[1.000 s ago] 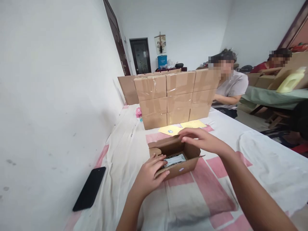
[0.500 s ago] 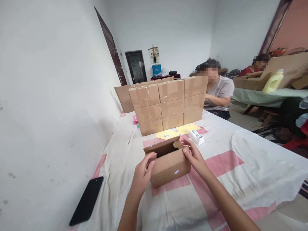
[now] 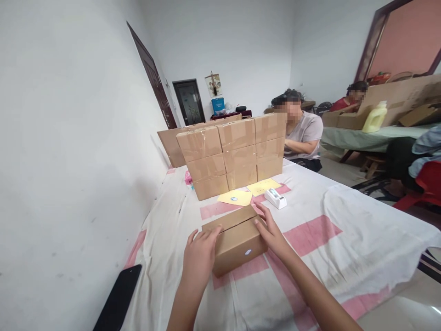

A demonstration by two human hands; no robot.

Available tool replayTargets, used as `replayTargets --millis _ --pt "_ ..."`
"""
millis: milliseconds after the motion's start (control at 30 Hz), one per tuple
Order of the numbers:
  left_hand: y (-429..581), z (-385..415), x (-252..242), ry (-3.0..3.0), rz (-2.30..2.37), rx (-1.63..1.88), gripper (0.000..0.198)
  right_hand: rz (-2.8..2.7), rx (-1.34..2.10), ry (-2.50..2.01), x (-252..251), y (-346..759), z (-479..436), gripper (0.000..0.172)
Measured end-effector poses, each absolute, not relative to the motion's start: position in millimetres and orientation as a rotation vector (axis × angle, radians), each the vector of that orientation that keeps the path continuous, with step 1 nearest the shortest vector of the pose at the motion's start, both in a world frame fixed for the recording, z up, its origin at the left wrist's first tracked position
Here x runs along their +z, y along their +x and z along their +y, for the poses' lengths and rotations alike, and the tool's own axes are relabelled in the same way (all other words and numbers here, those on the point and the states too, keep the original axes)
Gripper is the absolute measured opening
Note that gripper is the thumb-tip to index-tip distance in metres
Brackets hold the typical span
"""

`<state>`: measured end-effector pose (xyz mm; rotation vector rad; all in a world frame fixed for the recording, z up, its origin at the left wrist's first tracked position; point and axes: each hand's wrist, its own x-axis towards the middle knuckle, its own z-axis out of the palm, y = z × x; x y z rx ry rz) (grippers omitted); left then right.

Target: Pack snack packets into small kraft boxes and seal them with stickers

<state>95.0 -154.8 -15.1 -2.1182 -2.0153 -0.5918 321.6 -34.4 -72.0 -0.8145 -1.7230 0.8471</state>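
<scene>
Brown rectangular cardboard box (image 3: 234, 255) held at both ends, its top nearly closed

You have the box in the lower middle of the frame, resting on the worktop (image 3: 330, 266), which is spread with a white cloth patterned in pink blocks. Your hands are partly curled and both have hold of it. Your left hand (image 3: 201, 250) wraps the left end, fingertips on the top; your right hand (image 3: 271, 230) grips the right end, thumb on the near top panel and fingers reaching over its edge. A narrow dark gap runs between the two top panels in front of you, and a small whitish sticker (image 3: 248, 252) shows on the side facing you.

Just beyond your right hand sits a small white plastic device (image 3: 275, 198), near two yellow paper sheets (image 3: 264, 186) at the centre. Behind them stands a stack of taped brown cardboard cartons (image 3: 239, 156). A black flat phone (image 3: 119, 296) lies at your lower left. In the right half of the frame, a person in a pale grey shirt (image 3: 308, 133) sits beyond the worktop.
</scene>
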Motion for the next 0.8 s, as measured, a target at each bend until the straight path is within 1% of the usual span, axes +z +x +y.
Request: replayTargets --millis 67,133,233,300,400,467,600,667,800 --pt "99.3 -155.1 -14.2 -2.129 -2.030 -0.565 0.037 -1.768 0.804 -0.826 -71.9 320.6 -35.1 0.036" --pt "105.5 -154.1 -13.0 -2.108 -2.030 -0.545 0.030 -1.823 0.735 -0.827 -69.5 321.0 -35.8 0.033" --pt "113.7 -151.4 -14.8 -2.028 -1.992 -0.439 0.043 -1.920 0.733 -0.783 -61.9 330.7 -28.6 0.034" --pt "115.3 -149.8 -20.3 -2.002 -1.941 -0.374 0.049 -1.910 0.793 -0.863 -56.3 346.4 -10.2 0.031" --pt "112.2 -149.2 -33.0 -2.025 -1.885 -0.380 0.051 -1.687 0.823 -1.222 -50.8 381.2 41.1 0.017" --pt "109.5 -149.6 -41.2 -2.023 -1.869 -0.413 0.051 -1.585 0.842 -1.390 -50.4 405.1 82.2 0.012" --pt "106.9 -150.2 -51.1 -1.985 -1.882 -0.415 0.050 -1.477 1.039 -1.621 -54.8 433.3 144.4 0.003" --pt "106.0 -150.0 -54.0 -1.980 -1.886 -0.395 0.052 -1.445 1.139 -1.670 -57.8 435.2 159.9 0.013" --pt "103.5 -149.4 -58.8 -1.960 -1.875 -0.384 0.055 -1.341 1.247 -1.718 -63.4 425.8 175.7 0.041"
